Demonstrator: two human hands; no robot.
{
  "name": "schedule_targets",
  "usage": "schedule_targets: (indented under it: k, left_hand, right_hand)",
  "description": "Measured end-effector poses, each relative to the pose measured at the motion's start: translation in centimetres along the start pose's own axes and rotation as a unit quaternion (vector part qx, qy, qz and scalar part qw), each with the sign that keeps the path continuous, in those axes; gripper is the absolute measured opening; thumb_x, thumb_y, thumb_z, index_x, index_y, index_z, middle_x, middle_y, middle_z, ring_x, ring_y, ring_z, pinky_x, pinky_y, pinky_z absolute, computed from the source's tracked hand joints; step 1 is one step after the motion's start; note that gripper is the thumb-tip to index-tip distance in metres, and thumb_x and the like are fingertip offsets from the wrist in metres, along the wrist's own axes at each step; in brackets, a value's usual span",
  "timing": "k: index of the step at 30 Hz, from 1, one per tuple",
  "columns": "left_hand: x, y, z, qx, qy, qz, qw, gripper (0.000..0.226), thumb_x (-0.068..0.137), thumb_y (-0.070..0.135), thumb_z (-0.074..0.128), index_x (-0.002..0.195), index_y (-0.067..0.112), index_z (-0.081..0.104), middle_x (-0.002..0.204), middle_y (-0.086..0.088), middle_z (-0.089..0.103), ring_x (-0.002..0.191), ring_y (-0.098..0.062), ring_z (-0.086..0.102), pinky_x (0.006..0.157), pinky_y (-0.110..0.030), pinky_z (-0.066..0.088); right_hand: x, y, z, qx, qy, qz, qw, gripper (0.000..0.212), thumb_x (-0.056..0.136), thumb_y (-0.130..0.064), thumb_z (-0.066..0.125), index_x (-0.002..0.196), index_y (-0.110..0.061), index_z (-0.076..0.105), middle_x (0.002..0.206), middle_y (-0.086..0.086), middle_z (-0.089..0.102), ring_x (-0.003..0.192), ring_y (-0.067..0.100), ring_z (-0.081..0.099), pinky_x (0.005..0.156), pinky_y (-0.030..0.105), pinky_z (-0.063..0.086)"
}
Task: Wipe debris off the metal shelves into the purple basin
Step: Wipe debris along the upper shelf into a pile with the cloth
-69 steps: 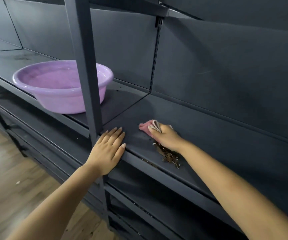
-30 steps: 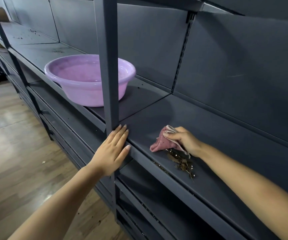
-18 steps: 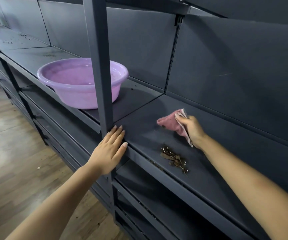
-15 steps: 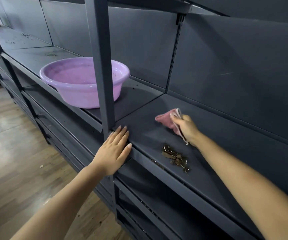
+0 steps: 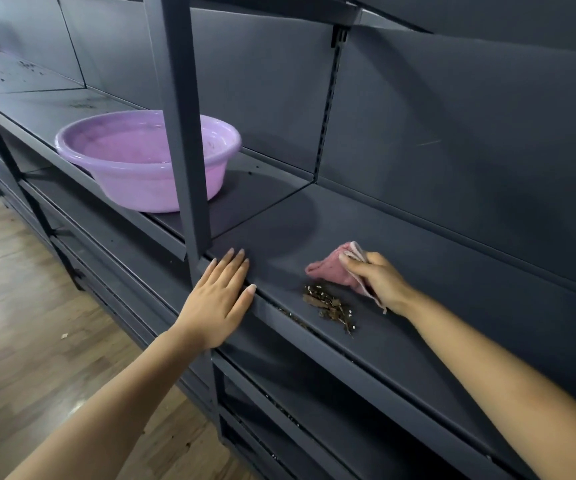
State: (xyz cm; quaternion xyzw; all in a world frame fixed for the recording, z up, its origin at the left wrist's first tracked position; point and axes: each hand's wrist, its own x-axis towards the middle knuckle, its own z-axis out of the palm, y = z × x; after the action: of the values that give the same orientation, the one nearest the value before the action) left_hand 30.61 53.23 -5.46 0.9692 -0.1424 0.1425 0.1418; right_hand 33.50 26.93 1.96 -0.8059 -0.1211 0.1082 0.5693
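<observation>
Fingers point(image 5: 356, 268) of right hand point(image 5: 378, 282) pinch crumpled pink cloth point(image 5: 331, 270) beside flaky debris point(image 5: 330, 304).

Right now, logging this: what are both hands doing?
Left hand: open, flat on the shelf edge.
Right hand: gripping the pink cloth.

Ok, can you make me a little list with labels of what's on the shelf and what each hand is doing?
shelf: dark grey metal shelf
basin: purple basin on the next shelf section, left of the upright post
debris: small brown pile near the shelf's front edge
cloth: pink cloth, just behind the pile
right hand: right hand grips the cloth
left hand: left hand rests flat on the shelf's front edge
</observation>
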Motion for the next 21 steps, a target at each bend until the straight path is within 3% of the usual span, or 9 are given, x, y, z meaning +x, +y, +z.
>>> schedule_targets:
  k: [2,5,6,9,13,16,19,21]
  left_hand:
    - [0.1,0.2,0.0,0.007,0.000,0.027,1.000,0.103,0.078,0.070,-0.026,0.150,0.008,0.013,0.156,0.003,0.003,0.143,-0.009,-0.010,0.115,-0.024,-0.015]
    - [0.0,0.1,0.2,0.006,0.008,0.064,0.998,0.092,0.089,0.064,-0.014,0.148,0.004,0.024,0.156,-0.002,0.014,0.145,-0.015,0.001,0.117,-0.029,-0.009]
    - [0.0,0.0,0.2,0.011,0.007,0.075,0.997,0.086,0.094,0.060,-0.008,0.146,0.003,0.029,0.155,-0.005,0.021,0.145,-0.018,0.007,0.117,-0.030,-0.006]
    - [0.2,-0.3,-0.2,0.034,-0.014,0.107,0.994,0.073,0.102,0.049,0.006,0.138,-0.001,0.045,0.148,-0.012,0.040,0.140,-0.024,0.026,0.115,-0.032,0.001]
    - [0.5,-0.6,-0.9,0.039,-0.028,0.157,0.986,0.071,0.103,0.045,0.009,0.130,-0.001,0.055,0.139,-0.014,0.051,0.133,-0.029,0.043,0.114,-0.033,0.006]
    - [0.4,-0.8,-1.0,0.046,-0.043,0.186,0.980,0.071,0.103,0.044,0.009,0.127,-0.002,0.057,0.134,-0.014,0.056,0.128,-0.029,0.050,0.112,-0.035,0.010]
    - [0.3,-1.0,-0.7,0.035,-0.055,0.195,0.979,0.075,0.103,0.046,0.005,0.128,-0.002,0.056,0.135,-0.015,0.055,0.128,-0.030,0.050,0.110,-0.038,0.016]
    - [0.3,-0.9,-0.8,0.024,-0.052,0.199,0.978,0.089,0.096,0.053,-0.012,0.139,0.000,0.044,0.146,-0.014,0.042,0.138,-0.027,0.037,0.113,-0.035,0.006]
  right_hand:
    - [-1.5,0.2,-1.3,0.029,0.048,-0.004,0.998,0.030,0.098,-0.007,0.039,0.089,-0.001,0.066,0.081,-0.003,0.074,0.083,0.001,0.069,0.084,0.015,0.050]
    - [-4.1,1.8,-3.4,0.051,0.127,0.002,0.991,0.034,0.100,-0.018,0.039,0.110,0.002,0.065,0.111,0.006,0.070,0.110,0.015,0.063,0.104,0.028,0.042]
    - [-4.9,2.5,-3.9,0.048,0.161,0.023,0.985,0.033,0.100,-0.022,0.041,0.111,-0.003,0.066,0.111,0.003,0.070,0.110,0.016,0.063,0.105,0.031,0.041]
    - [-8.0,2.9,-2.7,-0.006,0.267,0.078,0.960,0.025,0.098,-0.030,0.046,0.091,-0.023,0.068,0.084,-0.015,0.071,0.090,0.008,0.062,0.086,0.024,0.045]
    - [-9.9,1.6,2.5,-0.184,0.385,0.147,0.892,0.042,0.097,-0.042,0.044,0.080,-0.008,0.062,0.070,0.007,0.061,0.070,0.020,0.056,0.064,0.028,0.041]
    - [-8.9,0.3,6.3,-0.293,0.417,0.146,0.848,0.050,0.096,-0.048,0.040,0.072,-0.008,0.059,0.054,0.002,0.054,0.059,0.017,0.056,0.059,0.028,0.039]
    - [-6.6,-0.8,9.5,-0.306,0.433,0.152,0.834,0.045,0.098,-0.045,0.039,0.064,-0.016,0.048,0.060,0.002,0.053,0.063,0.020,0.056,0.069,0.031,0.048]
    - [-4.8,-1.1,11.2,-0.336,0.447,0.133,0.818,0.041,0.099,-0.040,0.038,0.066,-0.016,0.046,0.069,0.003,0.056,0.072,0.023,0.058,0.079,0.035,0.047]
